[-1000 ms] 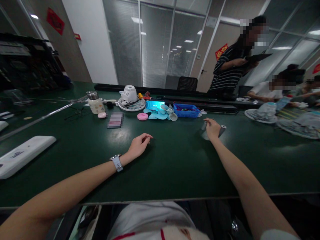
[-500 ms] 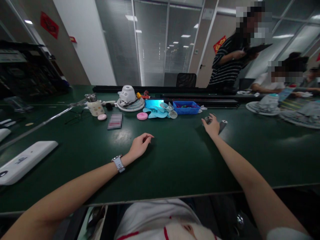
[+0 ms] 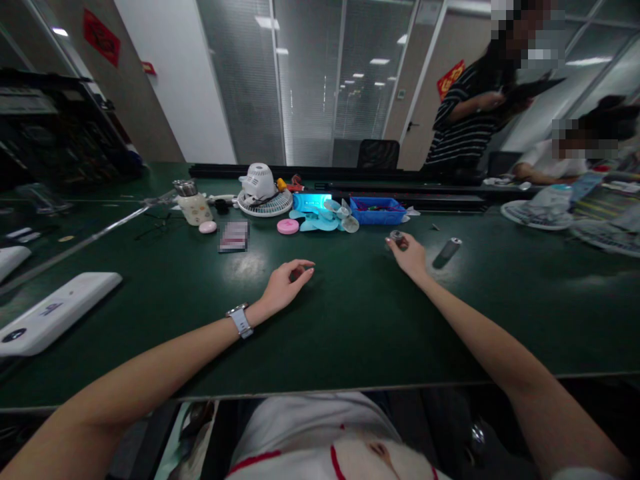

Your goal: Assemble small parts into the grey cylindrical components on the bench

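My right hand grips a small grey round metallic piece between thumb and fingers, just above the green table. What kind of piece it is, I cannot make out. To the right of that hand, a short grey cylinder lies on its own, with a light end facing away from me. My left hand, with a watch on its wrist, rests over the table holding nothing. Its fingers are curved, and a gap shows between thumb and forefinger.
Along the back are a white fan part on a round grille, a lit phone, light blue fan blades and a blue tray. A cream bottle and white device are left. A person in stripes stands beyond.
My right hand has moved left, away from the grey cylinder, carrying the small round piece. My left hand's thumb and fingers have spread apart a little. The view has shifted slightly.
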A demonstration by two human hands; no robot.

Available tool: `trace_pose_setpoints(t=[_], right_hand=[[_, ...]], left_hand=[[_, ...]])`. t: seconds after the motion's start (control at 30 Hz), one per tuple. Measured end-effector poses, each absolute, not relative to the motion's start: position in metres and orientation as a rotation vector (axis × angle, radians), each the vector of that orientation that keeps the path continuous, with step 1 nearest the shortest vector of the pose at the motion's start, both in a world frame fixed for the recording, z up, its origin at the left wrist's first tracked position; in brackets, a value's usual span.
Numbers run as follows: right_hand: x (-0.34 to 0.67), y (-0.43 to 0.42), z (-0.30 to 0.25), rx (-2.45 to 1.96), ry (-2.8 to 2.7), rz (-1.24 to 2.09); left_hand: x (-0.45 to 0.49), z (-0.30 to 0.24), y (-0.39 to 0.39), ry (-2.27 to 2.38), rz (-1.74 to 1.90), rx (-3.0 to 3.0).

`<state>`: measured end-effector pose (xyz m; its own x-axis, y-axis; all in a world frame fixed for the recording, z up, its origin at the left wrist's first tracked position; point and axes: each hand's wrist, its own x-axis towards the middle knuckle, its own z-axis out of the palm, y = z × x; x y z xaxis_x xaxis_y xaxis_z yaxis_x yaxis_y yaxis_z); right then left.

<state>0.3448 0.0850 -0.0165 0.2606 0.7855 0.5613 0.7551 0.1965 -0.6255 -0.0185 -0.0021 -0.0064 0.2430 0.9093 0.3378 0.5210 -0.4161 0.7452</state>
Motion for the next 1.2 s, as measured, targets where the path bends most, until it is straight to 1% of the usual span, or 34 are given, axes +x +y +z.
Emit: trace_pose_setpoints(t=[0.13,0.2,0.3,0.47,0.63,0.83,0.9,1.0,1.1,1.2], right_hand=[[0.255,0.036,-0.01,-1.163,-1.844,0.487],[0.221,0.012,-0.007,-1.048,-1.974,0.634],[0.196,-0.014,-0.006,-0.978,-2.057,0.745],[0.194,-0.023,-0.011,-0.908,-1.991,0.873],[0.195,-0.022,-0.012,-0.917,-1.989,0.881],[0.193,-0.022,-0.014,-0.942,-1.933,0.937],[0.193,-0.024,-0.014,-0.945,-1.933,0.936],[0.2,-0.02,-0.011,-0.953,-1.893,0.905],[0.227,0.008,-0.004,-0.996,-1.768,0.744],[0.281,0.057,0.002,-1.138,-1.567,0.431]], left_hand=[[-0.013,0.005,-0.014,1.223,1.12,2.091],[-0.011,0.009,-0.018,1.206,1.128,2.107],[-0.011,0.009,-0.02,1.186,1.11,2.132],[-0.011,0.006,-0.017,1.147,1.091,2.183],[-0.007,0.016,-0.016,1.17,1.046,2.227],[-0.016,0.021,-0.006,1.248,1.214,2.183],[-0.021,0.013,-0.002,1.274,1.138,2.212],[-0.025,-0.001,0.001,1.236,0.925,2.27],[-0.024,-0.01,0.001,1.227,0.816,2.316],[-0.021,-0.01,-0.001,1.236,0.786,2.343]])
